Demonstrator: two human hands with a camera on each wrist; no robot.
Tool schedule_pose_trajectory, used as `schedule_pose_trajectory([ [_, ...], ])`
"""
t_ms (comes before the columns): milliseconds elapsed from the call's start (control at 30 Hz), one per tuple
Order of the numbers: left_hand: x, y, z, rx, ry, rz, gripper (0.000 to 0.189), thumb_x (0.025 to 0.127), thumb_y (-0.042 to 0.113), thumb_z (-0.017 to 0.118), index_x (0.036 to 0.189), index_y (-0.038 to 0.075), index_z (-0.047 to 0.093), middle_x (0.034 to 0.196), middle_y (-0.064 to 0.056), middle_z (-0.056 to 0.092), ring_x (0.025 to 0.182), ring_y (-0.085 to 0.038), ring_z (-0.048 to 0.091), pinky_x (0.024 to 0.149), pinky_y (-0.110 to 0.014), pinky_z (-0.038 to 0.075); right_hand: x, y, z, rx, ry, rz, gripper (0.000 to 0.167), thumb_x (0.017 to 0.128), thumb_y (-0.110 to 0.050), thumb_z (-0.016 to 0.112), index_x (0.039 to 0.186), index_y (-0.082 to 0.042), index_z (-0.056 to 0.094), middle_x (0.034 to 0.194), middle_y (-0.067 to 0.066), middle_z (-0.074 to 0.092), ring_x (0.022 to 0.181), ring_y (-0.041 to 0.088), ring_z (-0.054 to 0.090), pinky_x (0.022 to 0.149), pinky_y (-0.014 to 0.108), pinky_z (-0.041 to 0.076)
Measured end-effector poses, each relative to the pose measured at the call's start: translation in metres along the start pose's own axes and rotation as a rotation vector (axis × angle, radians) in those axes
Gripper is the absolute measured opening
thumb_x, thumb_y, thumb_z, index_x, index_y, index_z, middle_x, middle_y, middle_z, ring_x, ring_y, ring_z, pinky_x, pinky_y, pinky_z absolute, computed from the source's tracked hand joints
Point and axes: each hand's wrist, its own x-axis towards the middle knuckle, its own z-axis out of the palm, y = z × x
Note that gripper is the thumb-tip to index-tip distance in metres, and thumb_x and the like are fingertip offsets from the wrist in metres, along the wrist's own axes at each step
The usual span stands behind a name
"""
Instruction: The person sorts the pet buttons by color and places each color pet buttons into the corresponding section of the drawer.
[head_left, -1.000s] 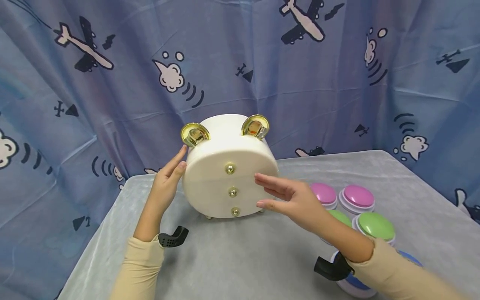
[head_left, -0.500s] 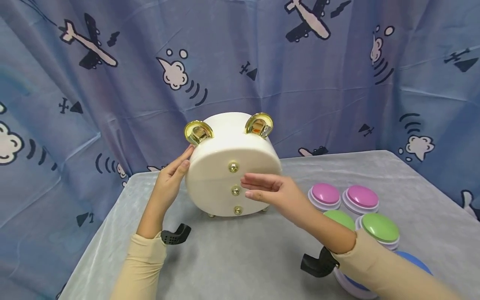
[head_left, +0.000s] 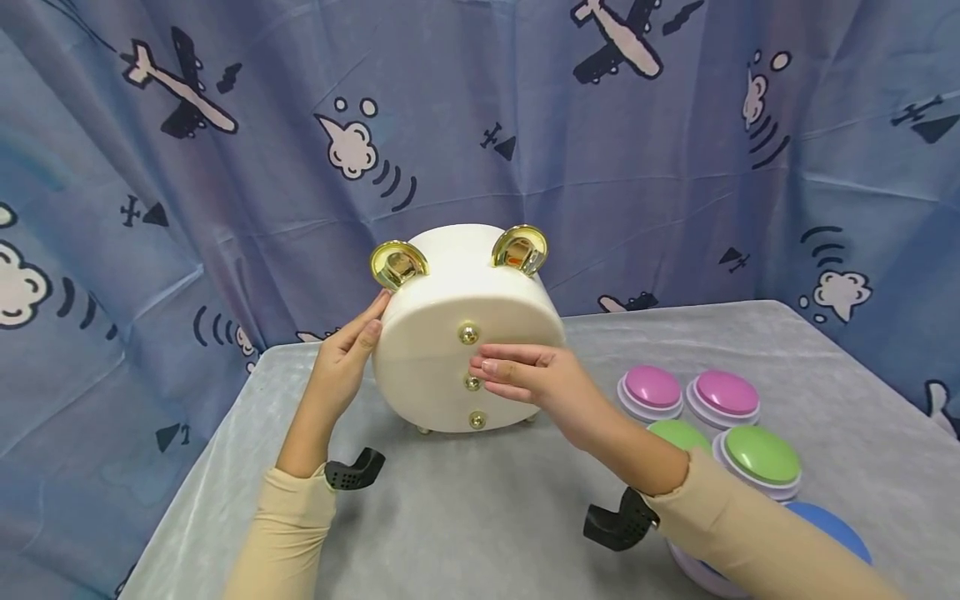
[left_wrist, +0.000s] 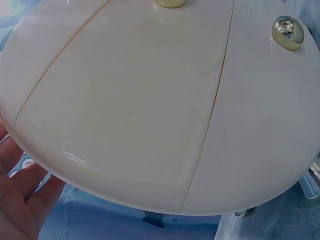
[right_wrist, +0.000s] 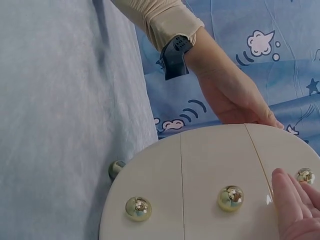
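A white rounded drawer box [head_left: 427,358] with gold ear-like pieces stands on the table in the head view. Seams divide its front, and gold knobs run down the middle: an upper one [head_left: 468,333], a middle one [head_left: 472,382] and a lower one [head_left: 477,420]. My left hand [head_left: 341,362] rests on the box's left side, fingers extended along it. My right hand [head_left: 547,379] hovers before the front, its fingers fairly straight near the upper and middle knobs. In the right wrist view, the right hand [right_wrist: 297,210] is beside the upper knob [right_wrist: 305,176], with no grip visible.
To the right are two pink round buttons [head_left: 723,393] on white bases, two green ones [head_left: 762,455] and blue [head_left: 828,529] partly behind my right sleeve. A grey cloth covers the table [head_left: 465,517]. Behind it hangs a blue patterned curtain [head_left: 450,108].
My right hand has moved left across the front of the box toward the knobs, and its thumb and fingers have come closer together. The left hand stays at the box's side.
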Motion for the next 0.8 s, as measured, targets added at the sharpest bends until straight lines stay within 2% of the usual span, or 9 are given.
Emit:
schedule_pose_trajectory([
  [233, 0.001, 0.000, 0.000, -0.014, 0.001, -0.002, 0.042, 0.106, 0.022, 0.047, 0.146, 0.011, 0.050, 0.155, 0.000, 0.044, 0.147, -0.012, 0.037, 0.115, -0.011, 0.032, 0.007, 0.000, 0.003, 0.057, -0.014, 0.048, 0.042, 0.100, -0.012, 0.057, 0.134, 0.012, 0.054, 0.127, 0.019, 0.068, 0.110, 0.016, 0.071, 0.099, 0.032, 0.055],
  [467, 0.001, 0.001, -0.001, -0.013, 0.004, -0.009, 0.042, 0.107, 0.022, 0.047, 0.147, 0.010, 0.049, 0.156, -0.001, 0.044, 0.147, -0.013, 0.037, 0.115, -0.011, 0.031, 0.016, -0.002, 0.008, 0.217, -0.026, 0.130, 0.046, 0.104, -0.015, 0.051, 0.139, 0.015, 0.045, 0.131, 0.025, 0.063, 0.105, 0.015, 0.072, 0.096, 0.028, 0.056],
  [700, 0.001, 0.000, -0.002, -0.007, 0.001, -0.020, 0.042, 0.107, 0.024, 0.046, 0.147, 0.013, 0.050, 0.156, 0.002, 0.044, 0.147, -0.010, 0.037, 0.120, -0.021, 0.030, 0.022, -0.005, 0.012, 0.388, -0.024, 0.198, 0.053, 0.106, -0.025, 0.048, 0.141, 0.015, 0.041, 0.110, 0.013, 0.072, 0.100, 0.016, 0.073, 0.095, 0.026, 0.056],
  [800, 0.001, 0.000, -0.002, -0.009, -0.007, -0.028, 0.042, 0.107, 0.026, 0.046, 0.147, 0.015, 0.050, 0.156, 0.003, 0.043, 0.147, -0.009, 0.036, 0.122, -0.027, 0.029, 0.024, -0.006, 0.013, 0.449, -0.025, 0.213, 0.052, 0.107, -0.026, 0.046, 0.140, 0.014, 0.041, 0.107, 0.012, 0.072, 0.100, 0.017, 0.073, 0.096, 0.025, 0.056],
])
